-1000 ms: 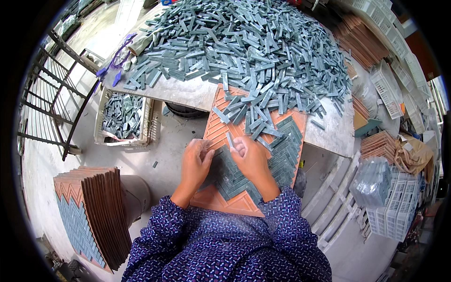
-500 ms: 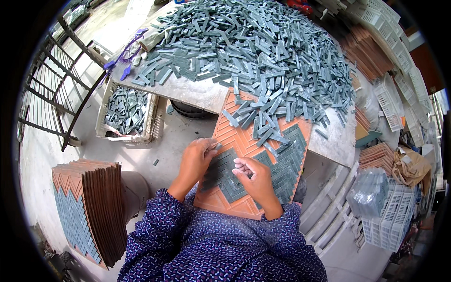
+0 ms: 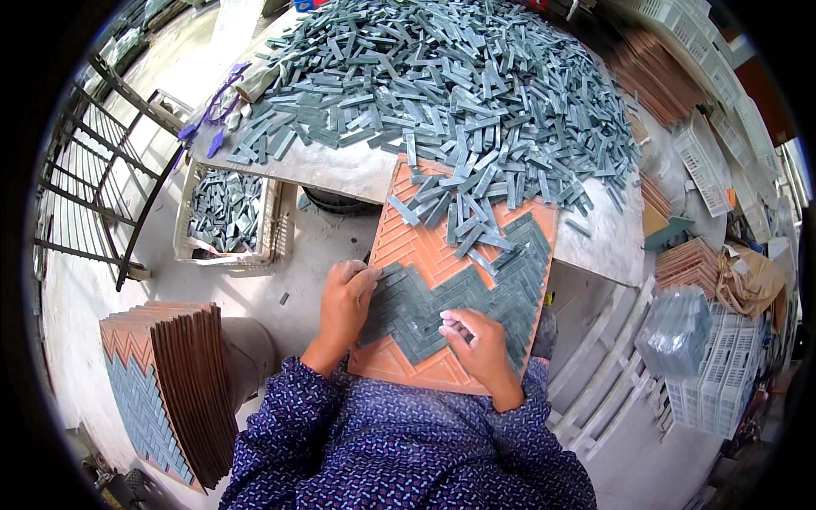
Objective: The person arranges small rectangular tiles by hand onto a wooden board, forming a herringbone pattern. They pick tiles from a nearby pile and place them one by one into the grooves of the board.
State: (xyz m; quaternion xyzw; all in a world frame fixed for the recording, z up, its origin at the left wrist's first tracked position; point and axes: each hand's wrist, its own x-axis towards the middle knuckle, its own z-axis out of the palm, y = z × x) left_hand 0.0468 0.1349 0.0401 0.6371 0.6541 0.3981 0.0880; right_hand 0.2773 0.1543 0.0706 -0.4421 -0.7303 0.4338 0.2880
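An orange tray (image 3: 399, 365) with herringbone grooves rests tilted between my lap and the table's edge. Dark grey-green stone strips (image 3: 399, 319) fill a zigzag band across it, and bare grooves show above and below. At the tray's left edge is my left hand (image 3: 342, 308), its fingers pressed together beside the band; whatever they pinch is hidden. Over the lower right of the band hovers my right hand (image 3: 478, 347), thumb and fingers curled together, and I cannot make out anything in them. Loose strips (image 3: 463, 212) spill onto the tray's upper part.
A large heap of stone strips (image 3: 459, 93) covers the table (image 3: 340, 174). On the left are a crate of strips (image 3: 276, 221), a black metal rack (image 3: 110, 170) and a stack of trays (image 3: 183, 374). White plastic crates (image 3: 718, 374) and a plastic-wrapped bundle (image 3: 676, 331) stand right.
My left hand has drawn back left and down to the tray's edge, and the small strip seen at its fingertips no longer shows. My right hand has shifted slightly right and down.
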